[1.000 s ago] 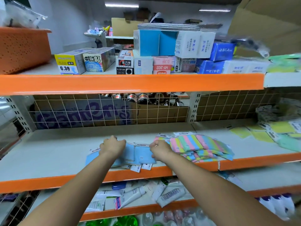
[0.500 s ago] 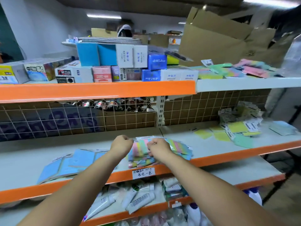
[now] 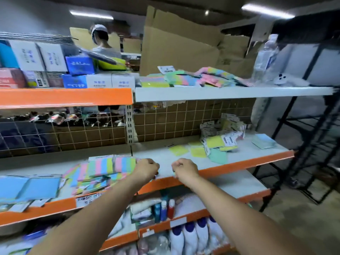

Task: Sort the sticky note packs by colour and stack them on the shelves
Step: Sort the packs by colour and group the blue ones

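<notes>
Mid-sort. Left hand [image 3: 146, 170] curled at striped packs [image 3: 108, 167], centre-left; hold unclear. Right hand [image 3: 184, 170] curled, seemingly empty. Next, probably: yellow-green packs [image 3: 211, 147], right.

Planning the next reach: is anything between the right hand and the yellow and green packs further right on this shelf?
Nothing visible: bare shelf surface lies between the right hand and the yellow and green packs.

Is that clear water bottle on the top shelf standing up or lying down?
Standing. The water bottle is upright at the top shelf's right end.
</notes>
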Motion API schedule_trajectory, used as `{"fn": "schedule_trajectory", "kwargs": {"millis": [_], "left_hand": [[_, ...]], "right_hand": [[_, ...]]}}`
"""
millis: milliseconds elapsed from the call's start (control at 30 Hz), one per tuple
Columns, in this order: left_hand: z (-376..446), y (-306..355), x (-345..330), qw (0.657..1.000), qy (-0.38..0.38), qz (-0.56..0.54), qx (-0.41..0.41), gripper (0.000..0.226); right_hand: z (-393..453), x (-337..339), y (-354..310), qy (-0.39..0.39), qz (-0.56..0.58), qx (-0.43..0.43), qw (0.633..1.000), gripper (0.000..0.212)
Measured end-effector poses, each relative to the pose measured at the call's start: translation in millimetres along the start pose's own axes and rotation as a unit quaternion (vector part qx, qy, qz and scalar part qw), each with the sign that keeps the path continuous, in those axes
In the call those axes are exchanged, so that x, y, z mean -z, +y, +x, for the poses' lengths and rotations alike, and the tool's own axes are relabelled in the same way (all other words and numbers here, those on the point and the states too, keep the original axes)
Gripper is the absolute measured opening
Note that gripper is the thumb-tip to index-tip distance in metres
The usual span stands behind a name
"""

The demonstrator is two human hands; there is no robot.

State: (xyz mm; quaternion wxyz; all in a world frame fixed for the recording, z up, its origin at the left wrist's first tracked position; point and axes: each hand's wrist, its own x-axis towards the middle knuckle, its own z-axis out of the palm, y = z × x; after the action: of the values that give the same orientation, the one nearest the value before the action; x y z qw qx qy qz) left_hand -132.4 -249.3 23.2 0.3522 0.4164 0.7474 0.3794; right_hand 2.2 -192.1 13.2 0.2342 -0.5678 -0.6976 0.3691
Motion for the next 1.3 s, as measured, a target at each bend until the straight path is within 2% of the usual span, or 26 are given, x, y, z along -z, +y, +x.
{"fn": "schedule_trajectory", "kwargs": {"millis": [167, 400, 600, 700, 900, 1067, 1300], "left_hand": [[3.8, 30.4, -60.9, 0.999, -0.04, 0.021, -0.003, 0.021], [17.6, 71.8, -125.7, 0.994, -0.083, 0.057, -0.031, 0.022], [43.9, 98.5, -177.9, 0.99, -0.119, 0.059, -0.044, 0.026], [61.4, 113.9, -206.5, 0.986, -0.143, 0.063, -0.054, 0.019], [111.9, 161.3, -258.9, 0.981, -0.174, 0.055, -0.072, 0.017], [147.7, 197.4, -296.4, 0.97, -0.215, 0.048, -0.098, 0.015], [181.2, 219.3, -346.7, 0.963, -0.245, 0.062, -0.091, 0.012]], "right_hand": [[7.1, 56.6, 53.3, 0.012, 0.001, -0.03, 0.999, 0.022], [10.6, 118.2, 99.1, 0.042, 0.074, -0.064, 0.994, 0.024], [31.1, 155.6, 132.4, 0.067, 0.063, -0.086, 0.992, 0.025], [49.1, 175.0, 150.0, 0.085, 0.059, -0.101, 0.99, 0.022], [98.7, 222.9, 169.7, 0.125, 0.051, -0.114, 0.984, 0.029], [137.0, 263.0, 182.6, 0.163, 0.075, -0.128, 0.975, 0.019], [171.8, 290.5, 221.5, 0.187, 0.075, -0.183, 0.962, 0.018]]}}
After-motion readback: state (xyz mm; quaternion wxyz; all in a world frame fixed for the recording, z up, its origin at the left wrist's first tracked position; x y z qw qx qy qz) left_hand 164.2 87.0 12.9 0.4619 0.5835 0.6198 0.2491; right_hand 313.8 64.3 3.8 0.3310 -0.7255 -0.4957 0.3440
